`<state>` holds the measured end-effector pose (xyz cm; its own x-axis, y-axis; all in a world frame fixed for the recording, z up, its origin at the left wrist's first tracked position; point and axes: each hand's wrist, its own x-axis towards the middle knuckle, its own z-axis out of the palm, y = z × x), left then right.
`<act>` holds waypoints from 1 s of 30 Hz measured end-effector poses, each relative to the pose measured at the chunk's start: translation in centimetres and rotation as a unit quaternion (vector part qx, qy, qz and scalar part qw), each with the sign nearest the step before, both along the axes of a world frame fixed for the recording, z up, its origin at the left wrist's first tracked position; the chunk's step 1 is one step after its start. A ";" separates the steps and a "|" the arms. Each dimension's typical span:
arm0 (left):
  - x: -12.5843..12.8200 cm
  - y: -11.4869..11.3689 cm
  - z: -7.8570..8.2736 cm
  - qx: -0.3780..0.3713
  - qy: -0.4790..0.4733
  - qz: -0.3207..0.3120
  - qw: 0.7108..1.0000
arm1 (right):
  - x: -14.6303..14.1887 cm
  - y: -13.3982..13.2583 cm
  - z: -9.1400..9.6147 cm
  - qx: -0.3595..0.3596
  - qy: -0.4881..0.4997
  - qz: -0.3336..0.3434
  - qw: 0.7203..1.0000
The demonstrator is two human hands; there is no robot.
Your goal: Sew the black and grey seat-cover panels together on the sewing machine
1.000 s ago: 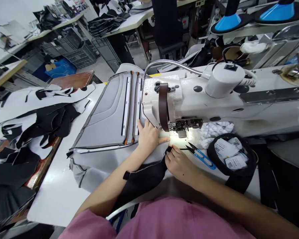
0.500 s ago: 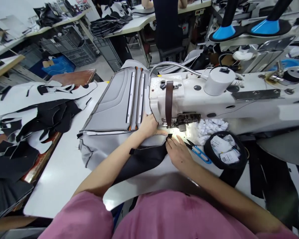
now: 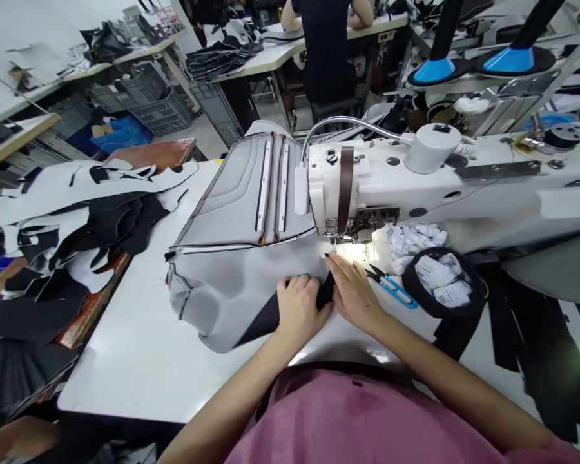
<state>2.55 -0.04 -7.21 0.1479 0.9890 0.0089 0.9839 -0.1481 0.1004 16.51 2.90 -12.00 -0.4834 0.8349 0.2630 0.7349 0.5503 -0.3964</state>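
A grey padded seat cover (image 3: 232,274) with dark edging lies on the white table, its right edge close to the sewing machine (image 3: 336,193). My left hand (image 3: 299,306) has its fingers curled over the cover's black fabric edge, gripping it. Beside it, my right hand (image 3: 355,290) lies nearly flat with fingers stretched out, pressing on the end of the black fabric (image 3: 325,291) just in front of the lit needle area. Blue thread snips (image 3: 399,293) lie right of my right hand, apart from it.
A black roll of strap (image 3: 444,283) holding white labels stands at the right, near a pile of small white pieces (image 3: 413,241). Black and white cut fabric pieces (image 3: 111,222) lie at the left. Across the aisle, a person (image 3: 326,58) sits at another table.
My left hand has come back from near the needle toward my body and now grips the black edge. My right hand stays near the needle, fingers straighter. The view has shifted slightly.
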 end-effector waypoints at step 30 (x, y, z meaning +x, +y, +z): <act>-1.7 12.2 5.6 -0.206 0.053 -0.235 0.948 | -4.3 -2.3 -0.8 0.126 -0.066 0.113 0.983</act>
